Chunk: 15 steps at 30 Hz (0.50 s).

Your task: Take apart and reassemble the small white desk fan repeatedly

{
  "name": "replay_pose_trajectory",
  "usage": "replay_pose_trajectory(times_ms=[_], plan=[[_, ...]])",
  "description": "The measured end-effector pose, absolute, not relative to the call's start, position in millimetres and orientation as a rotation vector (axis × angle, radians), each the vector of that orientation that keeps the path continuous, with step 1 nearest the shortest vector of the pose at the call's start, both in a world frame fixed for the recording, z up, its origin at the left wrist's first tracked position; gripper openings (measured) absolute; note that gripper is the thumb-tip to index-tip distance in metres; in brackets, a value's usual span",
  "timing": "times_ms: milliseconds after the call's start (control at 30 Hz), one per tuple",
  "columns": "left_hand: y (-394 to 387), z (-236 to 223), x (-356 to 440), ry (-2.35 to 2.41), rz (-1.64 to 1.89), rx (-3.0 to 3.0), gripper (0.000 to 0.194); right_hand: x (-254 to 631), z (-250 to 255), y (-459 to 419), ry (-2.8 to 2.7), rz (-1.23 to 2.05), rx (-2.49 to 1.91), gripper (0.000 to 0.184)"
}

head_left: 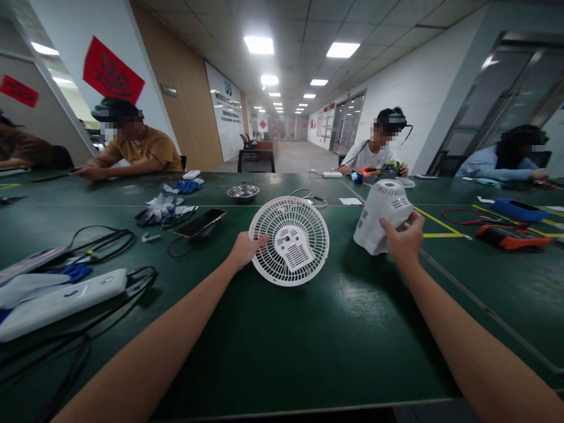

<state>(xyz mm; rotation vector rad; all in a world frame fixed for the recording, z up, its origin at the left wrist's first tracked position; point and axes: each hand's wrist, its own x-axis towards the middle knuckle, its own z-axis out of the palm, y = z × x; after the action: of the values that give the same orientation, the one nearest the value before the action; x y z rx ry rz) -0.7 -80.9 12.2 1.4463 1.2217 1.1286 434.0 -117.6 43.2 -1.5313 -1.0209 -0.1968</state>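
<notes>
My left hand (245,249) grips the left rim of a round white fan grille (289,277), its thumb over the bars. The grille is tilted up towards me, and a slotted white plate sits at its centre. To the right, my right hand (404,238) is closed around the side of a white plastic housing (372,220). That housing has a round vented top and slots in its sides, and its lower edge is at the green table (335,341). The fingers behind the housing are partly hidden.
A metal bowl (243,192), a phone (201,223) and gloves (159,210) lie to the left. White power strips (66,302) with black cables are nearer. An orange multimeter (513,237) and a blue tray (520,210) lie right. Several people sit around the table.
</notes>
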Motion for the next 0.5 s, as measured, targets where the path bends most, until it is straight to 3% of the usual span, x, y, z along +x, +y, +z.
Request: replay_pose_trajectory(times_ms=[500], plan=[[-78.5, 7.9, -3.9, 1.185, 1.127, 1.482, 0.020, 444.1, 36.1, -111.6, -1.086, -0.341, -1.487, 0.080]])
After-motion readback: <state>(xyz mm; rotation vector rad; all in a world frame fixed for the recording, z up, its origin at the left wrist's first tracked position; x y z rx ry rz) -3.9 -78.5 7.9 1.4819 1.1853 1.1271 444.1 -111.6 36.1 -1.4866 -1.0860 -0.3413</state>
